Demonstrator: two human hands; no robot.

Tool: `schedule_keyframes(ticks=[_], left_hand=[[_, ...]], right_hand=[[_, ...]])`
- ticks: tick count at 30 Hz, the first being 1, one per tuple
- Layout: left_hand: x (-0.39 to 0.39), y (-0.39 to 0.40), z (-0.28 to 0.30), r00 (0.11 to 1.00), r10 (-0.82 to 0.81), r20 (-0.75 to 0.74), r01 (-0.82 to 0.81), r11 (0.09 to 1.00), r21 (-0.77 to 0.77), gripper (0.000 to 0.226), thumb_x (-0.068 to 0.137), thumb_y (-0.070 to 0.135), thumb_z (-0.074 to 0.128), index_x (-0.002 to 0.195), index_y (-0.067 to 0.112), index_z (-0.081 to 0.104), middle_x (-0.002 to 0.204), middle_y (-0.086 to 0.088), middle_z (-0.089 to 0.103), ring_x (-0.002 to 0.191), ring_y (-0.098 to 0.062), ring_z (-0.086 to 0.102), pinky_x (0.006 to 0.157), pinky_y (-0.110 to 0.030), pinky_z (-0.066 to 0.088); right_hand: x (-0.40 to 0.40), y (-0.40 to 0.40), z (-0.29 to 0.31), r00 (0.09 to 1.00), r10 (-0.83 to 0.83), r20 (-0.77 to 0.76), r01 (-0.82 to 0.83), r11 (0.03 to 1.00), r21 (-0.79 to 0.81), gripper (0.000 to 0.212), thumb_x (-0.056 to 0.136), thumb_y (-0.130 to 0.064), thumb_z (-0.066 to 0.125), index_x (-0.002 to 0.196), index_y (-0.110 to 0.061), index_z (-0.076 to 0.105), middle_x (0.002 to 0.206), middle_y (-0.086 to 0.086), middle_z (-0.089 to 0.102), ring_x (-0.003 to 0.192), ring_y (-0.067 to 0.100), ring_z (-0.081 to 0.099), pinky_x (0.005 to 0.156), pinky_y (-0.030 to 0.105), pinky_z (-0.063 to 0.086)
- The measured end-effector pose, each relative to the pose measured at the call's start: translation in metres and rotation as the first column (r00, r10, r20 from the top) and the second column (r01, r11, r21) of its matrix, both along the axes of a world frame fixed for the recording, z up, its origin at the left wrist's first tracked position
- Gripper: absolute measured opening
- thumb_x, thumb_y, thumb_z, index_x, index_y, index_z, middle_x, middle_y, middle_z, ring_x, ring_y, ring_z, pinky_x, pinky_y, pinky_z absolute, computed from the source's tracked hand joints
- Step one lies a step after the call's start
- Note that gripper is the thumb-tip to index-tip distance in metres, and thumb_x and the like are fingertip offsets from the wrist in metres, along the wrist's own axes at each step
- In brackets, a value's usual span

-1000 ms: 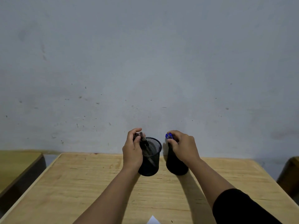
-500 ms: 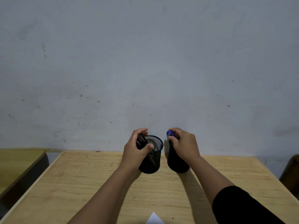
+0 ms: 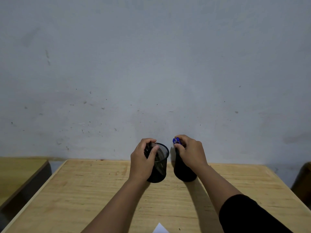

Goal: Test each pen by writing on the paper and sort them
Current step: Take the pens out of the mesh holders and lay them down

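Two black mesh pen cups stand side by side at the far edge of the wooden table (image 3: 84,190). My left hand (image 3: 143,158) curls over the rim of the left cup (image 3: 159,169) and grips dark pens (image 3: 149,148) at its mouth. My right hand (image 3: 191,153) covers the top of the right cup (image 3: 183,174) and pinches blue-capped pens (image 3: 175,141) sticking out of it. A white paper corner (image 3: 159,228) shows at the bottom edge of the view.
A grey, scuffed wall rises just behind the cups. A second wooden table (image 3: 20,175) stands lower at the left. A dark brown object (image 3: 303,180) sits off the table's right side.
My left hand has pushed the dark pens lower into the left cup and closed further over its rim. My right hand stays on the blue-capped pens. The view drifted slightly.
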State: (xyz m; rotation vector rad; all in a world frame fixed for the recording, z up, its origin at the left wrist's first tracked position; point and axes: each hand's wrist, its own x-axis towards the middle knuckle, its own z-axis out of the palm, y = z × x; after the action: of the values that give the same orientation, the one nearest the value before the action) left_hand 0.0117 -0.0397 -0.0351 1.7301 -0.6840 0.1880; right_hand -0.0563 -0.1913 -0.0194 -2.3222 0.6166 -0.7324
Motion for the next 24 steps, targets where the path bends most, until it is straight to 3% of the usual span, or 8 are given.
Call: schedule_keyframes(ticks=[5, 8, 15, 18, 20, 24], left_hand=[[0.003, -0.003, -0.002, 0.996, -0.014, -0.092, 0.008, 0.998, -0.059, 0.015, 0.093, 0.021, 0.051, 0.101, 0.034, 0.052, 0.094, 0.005, 0.066, 0.093, -0.011, 0.06, 0.073, -0.01, 0.043], [0.004, -0.005, -0.001, 0.991, 0.013, -0.133, -0.029, 0.993, -0.115, 0.02, 0.094, 0.019, 0.048, 0.105, 0.036, 0.05, 0.094, -0.001, 0.069, 0.094, -0.012, 0.061, 0.072, -0.003, 0.041], [0.004, -0.012, 0.021, 0.977, 0.078, -0.199, -0.131, 0.953, -0.273, 0.019, 0.095, 0.019, 0.046, 0.107, 0.032, 0.051, 0.087, 0.011, 0.064, 0.092, -0.007, 0.062, 0.07, 0.005, 0.039], [0.006, -0.012, 0.042, 0.972, 0.089, -0.219, -0.161, 0.929, -0.334, 0.021, 0.095, 0.016, 0.045, 0.107, 0.033, 0.05, 0.087, 0.012, 0.063, 0.091, -0.005, 0.061, 0.069, 0.005, 0.038], [0.008, -0.011, 0.057, 0.966, 0.102, -0.237, -0.187, 0.91, -0.371, 0.021, 0.096, 0.016, 0.042, 0.107, 0.033, 0.049, 0.089, 0.008, 0.063, 0.089, -0.004, 0.061, 0.073, -0.001, 0.042], [0.004, -0.002, 0.086, 0.953, 0.124, -0.277, -0.25, 0.839, -0.484, 0.023, 0.097, 0.014, 0.039, 0.113, 0.028, 0.05, 0.086, 0.008, 0.064, 0.091, -0.01, 0.062, 0.089, -0.025, 0.046]], right_hand=[[-0.001, 0.0, 0.002, 1.0, 0.019, 0.023, -0.019, 1.0, 0.014, 0.023, 0.086, -0.02, 0.062, 0.108, -0.02, 0.068, 0.097, 0.006, 0.074, 0.093, 0.024, 0.066, 0.083, 0.033, 0.052], [-0.002, 0.001, 0.007, 0.998, 0.03, 0.046, -0.031, 0.999, 0.018, 0.022, 0.086, -0.018, 0.063, 0.107, -0.018, 0.069, 0.097, 0.007, 0.074, 0.092, 0.023, 0.066, 0.083, 0.034, 0.052], [-0.003, 0.004, 0.032, 0.983, -0.009, 0.184, -0.011, 0.994, 0.107, 0.019, 0.084, -0.015, 0.066, 0.102, -0.017, 0.071, 0.085, -0.001, 0.069, 0.079, 0.009, 0.061, 0.075, 0.02, 0.046], [-0.004, 0.004, 0.052, 0.952, -0.072, 0.298, 0.006, 0.976, 0.216, 0.021, 0.083, -0.014, 0.067, 0.103, -0.018, 0.07, 0.081, -0.003, 0.066, 0.077, 0.009, 0.062, 0.074, 0.021, 0.048], [-0.007, 0.004, 0.066, 0.916, -0.121, 0.382, 0.012, 0.961, 0.275, 0.02, 0.082, -0.013, 0.067, 0.102, -0.019, 0.07, 0.082, -0.003, 0.067, 0.078, 0.009, 0.064, 0.074, 0.022, 0.052], [-0.019, 0.01, 0.091, 0.837, -0.184, 0.515, -0.027, 0.927, 0.375, 0.02, 0.084, -0.011, 0.066, 0.099, -0.024, 0.066, 0.085, -0.006, 0.067, 0.078, 0.005, 0.065, 0.08, 0.031, 0.057]])
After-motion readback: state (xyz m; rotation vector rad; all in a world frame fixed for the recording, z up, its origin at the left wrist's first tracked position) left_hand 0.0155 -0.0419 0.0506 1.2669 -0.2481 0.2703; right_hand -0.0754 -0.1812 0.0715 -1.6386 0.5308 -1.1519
